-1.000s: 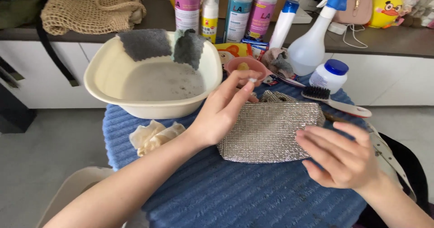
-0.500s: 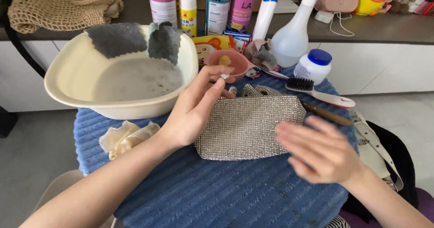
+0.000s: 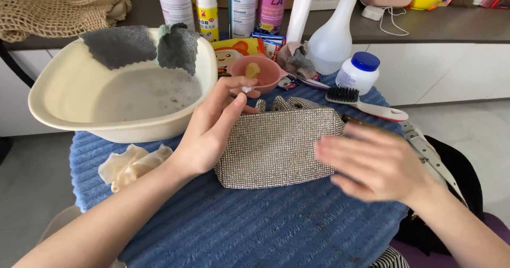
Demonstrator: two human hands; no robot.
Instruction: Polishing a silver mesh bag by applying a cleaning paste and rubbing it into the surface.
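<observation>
On the blue ribbed cloth (image 3: 255, 231) that covers the bench, the silver rhinestone pouch (image 3: 279, 147) lies flat between your two hands, just in front of the small pink bowl (image 3: 261, 72). Your left hand (image 3: 215, 127) pinches a small white dab of something (image 3: 246, 89) between thumb and fingertips, right over the bowl's near rim; what that bit is cannot be told. Your right hand (image 3: 380, 164) is spread and holds nothing, blurred, its fingertips at the pouch's right edge. To work well here, press that flat palm down on the pouch so it cannot slide on the cloth, and carry the dab low and steady to the sparkly face. Keep your left wrist clear of the cream basin (image 3: 50, 111) with its cloudy water, and mind the white-handled brush (image 3: 366, 104) just beyond the pouch.
</observation>
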